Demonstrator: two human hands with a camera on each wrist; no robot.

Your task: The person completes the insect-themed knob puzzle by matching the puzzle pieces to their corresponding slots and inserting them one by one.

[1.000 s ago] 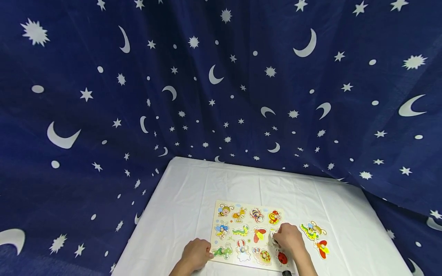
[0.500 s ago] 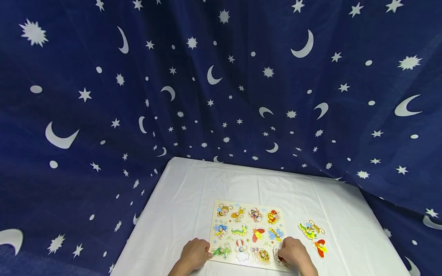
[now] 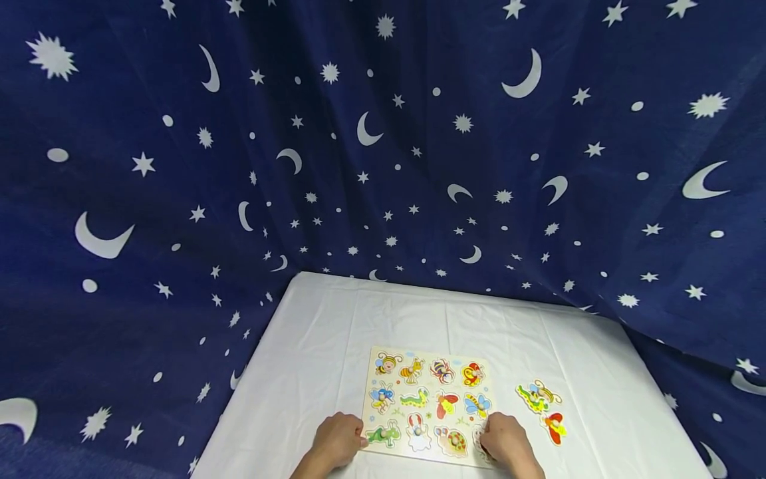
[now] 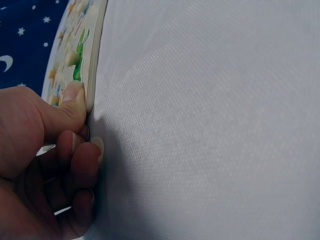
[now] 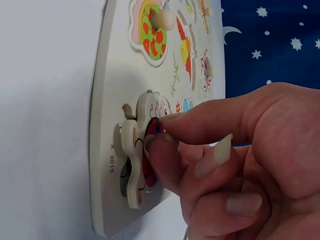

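Observation:
A wooden peg puzzle board [image 3: 431,416] with insect pictures lies on the white-covered table. My left hand [image 3: 338,440] grips its near left corner; in the left wrist view the thumb [image 4: 74,95] presses on top beside a green insect piece [image 4: 79,62]. At the near right corner my right hand [image 3: 509,442] pinches the ladybug puzzle piece [image 5: 152,132] between thumb and forefinger. That piece stands tilted over its recess, part of its edge raised above the board. In the head view the right hand mostly hides it. Just above sits a blue-winged insect [image 3: 478,404].
Loose pieces lie on the table right of the board: a green caterpillar [image 3: 531,399] overlapping a bee [image 3: 547,391], and a red-winged insect [image 3: 555,428]. A snail piece [image 5: 150,32] with a wooden knob sits left of the ladybug. A starry blue curtain [image 3: 383,166] hangs behind.
My right hand has moved from the blue-winged insect's spot toward the near corner and taken hold of the ladybug piece. The blue-winged insect is now uncovered. My left hand has stayed at its corner.

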